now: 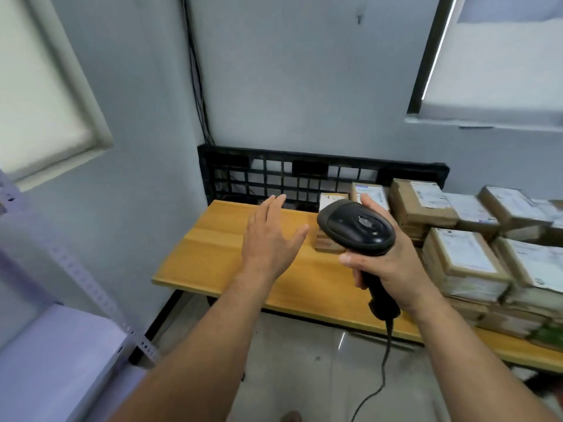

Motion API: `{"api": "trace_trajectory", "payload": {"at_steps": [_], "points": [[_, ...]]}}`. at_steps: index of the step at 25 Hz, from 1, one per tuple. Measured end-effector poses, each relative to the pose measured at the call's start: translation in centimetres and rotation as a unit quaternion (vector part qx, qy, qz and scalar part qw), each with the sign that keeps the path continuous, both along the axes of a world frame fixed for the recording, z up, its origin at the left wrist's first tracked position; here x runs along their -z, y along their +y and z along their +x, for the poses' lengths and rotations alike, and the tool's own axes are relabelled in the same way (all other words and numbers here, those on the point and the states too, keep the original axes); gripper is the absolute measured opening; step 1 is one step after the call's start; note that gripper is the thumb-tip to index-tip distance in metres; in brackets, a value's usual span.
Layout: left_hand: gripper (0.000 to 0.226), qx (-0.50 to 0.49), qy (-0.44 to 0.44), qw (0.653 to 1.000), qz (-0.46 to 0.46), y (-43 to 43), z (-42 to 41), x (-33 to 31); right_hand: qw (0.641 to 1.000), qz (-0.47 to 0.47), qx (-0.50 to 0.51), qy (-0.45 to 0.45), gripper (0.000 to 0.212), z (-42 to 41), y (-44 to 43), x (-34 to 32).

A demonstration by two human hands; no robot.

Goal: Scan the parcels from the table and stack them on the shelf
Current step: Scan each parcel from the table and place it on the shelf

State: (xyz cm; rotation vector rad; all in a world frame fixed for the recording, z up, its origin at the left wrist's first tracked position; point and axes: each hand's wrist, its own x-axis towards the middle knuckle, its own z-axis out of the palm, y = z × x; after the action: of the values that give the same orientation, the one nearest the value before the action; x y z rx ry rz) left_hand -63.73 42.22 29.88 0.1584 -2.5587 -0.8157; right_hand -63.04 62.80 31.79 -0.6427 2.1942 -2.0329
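Brown labelled parcels (463, 257) lie stacked in piles on the right part of the wooden table (213, 254), and one small parcel (326, 244) stands apart at the left end of the piles. Above it, the right hand (393, 269) has its fingers wrapped round the handle of a black scanner (356, 226). The left hand (271, 236) hovers over the bare tabletop, fingers straight and spread, holding nothing. A pale metal shelf (61, 345) stands at the left.
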Motion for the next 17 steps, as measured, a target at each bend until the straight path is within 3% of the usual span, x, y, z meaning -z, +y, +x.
{"api": "trace_trajectory", "payload": {"at_steps": [10,17], "points": [[0.064,0.057,-0.119,0.991,0.03,0.6,-17.6,3.1,0.997,0.019,0.075,-0.025,0.1,-15.7,1.5,1.0],[0.07,0.08,-0.227,0.97,0.024,3.2,-24.4,6.2,0.995,0.018,0.084,-0.055,0.094,-21.4,3.0,2.5]]}}
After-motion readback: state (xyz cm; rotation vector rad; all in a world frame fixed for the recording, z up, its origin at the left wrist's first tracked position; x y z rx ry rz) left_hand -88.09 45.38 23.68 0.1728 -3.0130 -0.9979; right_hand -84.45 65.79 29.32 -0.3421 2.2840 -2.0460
